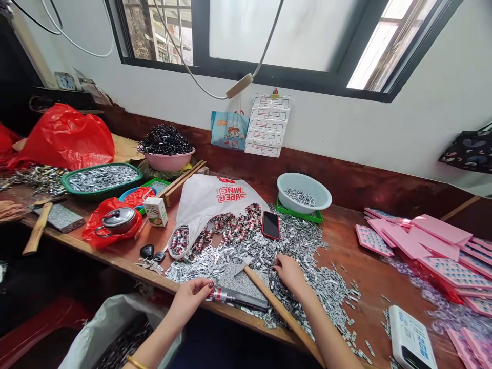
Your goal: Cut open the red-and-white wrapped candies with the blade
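My left hand [194,296] is at the table's front edge, thumb and finger pinched on a small red-and-silver banded piece [218,293]. That piece sits at the left end of a dark metal bar [246,300] lying along the edge. My right hand [289,274] is over a wide spread of small silver metal pieces [333,292]. Its fingers are curled together, and whatever they may hold is hidden. Between the hands a hammer [274,301] lies with its head on a grey block [246,279] and its wooden handle running under my right forearm.
Behind are a phone [271,225], a white plastic bag [219,202] with red-and-silver pieces, and a pale basin [303,192]. Keys [151,261] lie left. Pink cards [430,241] and a white device [411,335] are right. An open sack [111,333] stands below the edge.
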Demonstrator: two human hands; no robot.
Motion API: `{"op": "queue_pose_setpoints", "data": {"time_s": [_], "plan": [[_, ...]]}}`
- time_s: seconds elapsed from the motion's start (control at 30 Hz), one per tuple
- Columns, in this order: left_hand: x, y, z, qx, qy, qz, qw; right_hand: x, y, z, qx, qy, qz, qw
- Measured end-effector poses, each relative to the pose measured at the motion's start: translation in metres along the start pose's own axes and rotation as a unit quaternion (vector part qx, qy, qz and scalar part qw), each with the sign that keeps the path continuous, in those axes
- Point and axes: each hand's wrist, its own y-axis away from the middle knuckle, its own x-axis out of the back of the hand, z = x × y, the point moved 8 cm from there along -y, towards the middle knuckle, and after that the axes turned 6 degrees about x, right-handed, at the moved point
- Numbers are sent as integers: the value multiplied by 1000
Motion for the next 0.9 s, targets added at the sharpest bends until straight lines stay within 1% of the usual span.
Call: {"op": "queue_pose_setpoints", "data": {"time_s": [0.07, 0.17, 0.27, 0.37, 0.43, 0.53, 0.57, 0.6, 0.7, 0.77, 0.83, 0.9], "plan": [[4, -1, -5, 25, 1, -8, 1000, 1, 5, 0, 7, -40, 11, 999], [12, -4, -11, 56, -7, -14, 998, 5, 10, 6, 1, -133, 16, 991], [17, -9, -13, 67, -7, -19, 998, 6, 13, 15, -27, -246, 5, 969], [16, -14, -16, 76, 9, -31, 997, 8, 18, 19, -46, -333, -3, 942], [14, -17, -18, 81, 11, -37, 996, 7, 22, 20, -64, -421, -20, 904], [14, -20, -19, 82, 1, -43, 996, 2, 30, 13, -92, -550, -57, 828], [14, -20, -19, 83, -2, -45, 996, 2, 33, 9, -95, -576, -67, 809], [13, -20, -19, 84, -4, -47, 995, 2, 35, 4, -92, -588, -74, 800], [13, -19, -17, 92, -8, -48, 995, 2, 42, -19, -73, -605, -98, 787], [13, -19, -16, 96, -10, -47, 994, -2, 46, -38, -55, -597, -123, 791], [12, -18, -16, 95, -12, -48, 994, -15, 50, -58, -40, -579, -160, 799], [11, -18, -15, 90, -13, -51, 995, -34, 53, -77, -20, -546, -195, 814]]}}
